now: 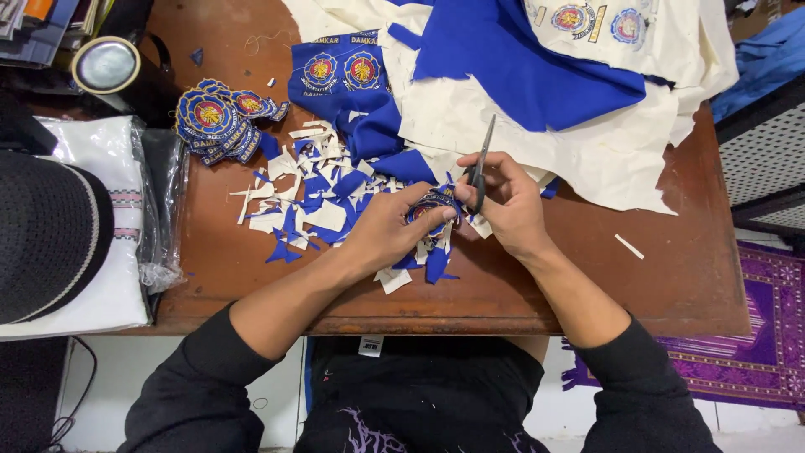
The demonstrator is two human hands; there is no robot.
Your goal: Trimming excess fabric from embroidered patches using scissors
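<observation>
hands pinching patch (432,208), gripping scissors (480,168)

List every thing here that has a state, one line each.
Left hand: pinching the round patch.
Right hand: gripping the scissors.
Scissors: blades up, nearly closed.
Round patch: held, partly trimmed.
Cut patches: piled on the table.
Scraps: scattered.
Blue and cream cloth: rumpled.

Bare brown table (671,277) lies open to the right of the right hand (507,205), with only one small white scrap (629,246) on it. Ahead, the heaped cream and blue cloth (537,92) blocks the way. To the left, cut scraps (310,201), a pile of badges (220,122) and a bagged white garment (109,218) crowd the surface.
</observation>
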